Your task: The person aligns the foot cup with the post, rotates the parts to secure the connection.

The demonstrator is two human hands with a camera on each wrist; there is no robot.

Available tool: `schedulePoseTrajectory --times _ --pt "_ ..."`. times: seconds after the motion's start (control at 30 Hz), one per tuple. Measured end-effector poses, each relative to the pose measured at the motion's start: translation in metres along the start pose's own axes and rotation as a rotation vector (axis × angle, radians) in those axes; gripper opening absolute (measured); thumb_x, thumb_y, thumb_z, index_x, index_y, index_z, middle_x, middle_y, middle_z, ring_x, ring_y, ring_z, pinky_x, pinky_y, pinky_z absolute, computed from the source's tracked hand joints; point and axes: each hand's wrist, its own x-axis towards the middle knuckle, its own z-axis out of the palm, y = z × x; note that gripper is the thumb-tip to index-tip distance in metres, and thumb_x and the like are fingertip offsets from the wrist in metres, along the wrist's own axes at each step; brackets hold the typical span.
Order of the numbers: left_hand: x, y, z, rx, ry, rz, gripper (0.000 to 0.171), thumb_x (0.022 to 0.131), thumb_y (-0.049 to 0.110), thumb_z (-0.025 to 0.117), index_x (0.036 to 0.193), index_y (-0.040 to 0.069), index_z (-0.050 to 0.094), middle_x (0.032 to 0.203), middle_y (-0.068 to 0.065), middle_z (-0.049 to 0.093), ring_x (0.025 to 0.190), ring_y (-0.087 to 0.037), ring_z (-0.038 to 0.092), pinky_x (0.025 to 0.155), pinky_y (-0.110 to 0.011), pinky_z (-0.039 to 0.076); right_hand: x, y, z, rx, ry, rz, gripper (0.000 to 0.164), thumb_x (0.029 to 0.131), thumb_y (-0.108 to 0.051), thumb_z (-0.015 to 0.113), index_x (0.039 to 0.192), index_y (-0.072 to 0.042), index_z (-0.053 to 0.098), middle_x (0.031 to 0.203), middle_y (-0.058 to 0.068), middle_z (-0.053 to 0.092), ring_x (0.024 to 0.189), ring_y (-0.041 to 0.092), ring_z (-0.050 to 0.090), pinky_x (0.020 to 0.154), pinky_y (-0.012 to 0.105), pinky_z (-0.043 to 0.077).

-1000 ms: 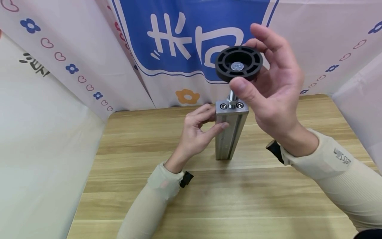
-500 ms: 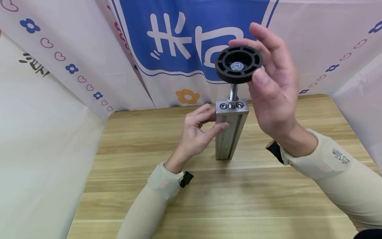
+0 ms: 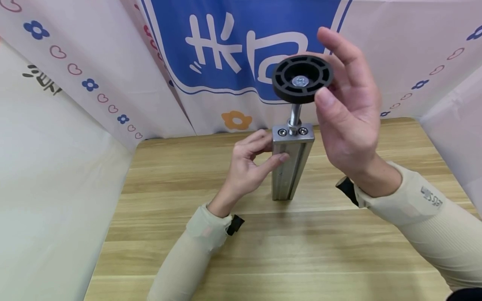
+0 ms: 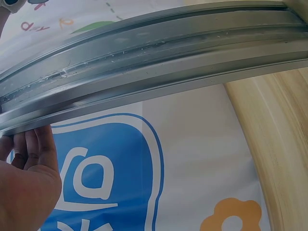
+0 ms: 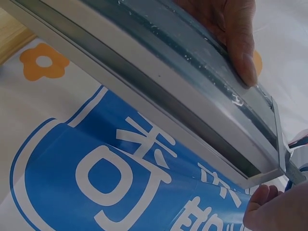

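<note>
Left grip point(image 3: 250, 163) is curled partway round a metal bar point(image 3: 283, 177), thumb on the near face, other fingers tucked behind. The bar stands upright on the wooden surface point(image 3: 301, 246) below that grip, with its screwed end plate point(image 3: 278, 139) just above the thumb. Right grip point(image 3: 348, 104) is pretty loose: half-open, thumb at the rim of a black disc point(image 3: 297, 94), one finger sticking up. A shiny rod point(image 3: 295, 113) runs from disc to plate.
</note>
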Motion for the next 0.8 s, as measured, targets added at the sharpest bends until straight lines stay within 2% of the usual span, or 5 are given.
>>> schedulePoseTrajectory --times 0.27,0.6,0.7,0.8 --pt "0.0 0.0 0.0 -0.003 0.001 -0.009 0.043 0.084 -0.016 0.075 0.127 -0.015 0.067 0.103 -0.026 0.068 0.09 -0.012 0.068 0.089 -0.04 0.066 0.0 -0.002 0.009 -0.148 0.069 -0.055 0.071 0.082 -0.009 0.085 0.139 0.012 0.049 0.117 0.023 0.063 0.106 0.035 0.066 0.096 0.034 0.062" --pt "-0.001 0.0 -0.001 -0.001 -0.006 -0.013 0.044 0.087 -0.011 0.077 0.13 -0.013 0.067 0.104 -0.024 0.068 0.091 -0.013 0.067 0.09 -0.04 0.066 0.002 -0.003 0.014 -0.145 0.087 -0.056 0.079 0.074 -0.008 0.094 0.137 0.011 0.05 0.114 0.023 0.056 0.1 0.032 0.064 0.093 0.033 0.062" --pt "-0.001 0.001 -0.001 0.0 -0.002 -0.018 0.044 0.086 -0.012 0.077 0.129 -0.014 0.067 0.104 -0.025 0.068 0.091 -0.013 0.068 0.09 -0.04 0.066 0.002 -0.001 0.011 -0.144 0.083 -0.062 0.082 0.076 -0.018 0.094 0.137 0.012 0.049 0.118 0.024 0.056 0.105 0.034 0.063 0.093 0.033 0.063" --pt "-0.001 0.001 0.0 -0.001 0.0 -0.021 0.044 0.085 -0.015 0.076 0.128 -0.014 0.067 0.104 -0.026 0.068 0.091 -0.013 0.069 0.09 -0.04 0.066 0.002 0.001 0.006 -0.135 0.065 -0.045 0.075 0.084 -0.019 0.085 0.14 0.011 0.046 0.124 0.025 0.059 0.112 0.036 0.063 0.094 0.035 0.064"
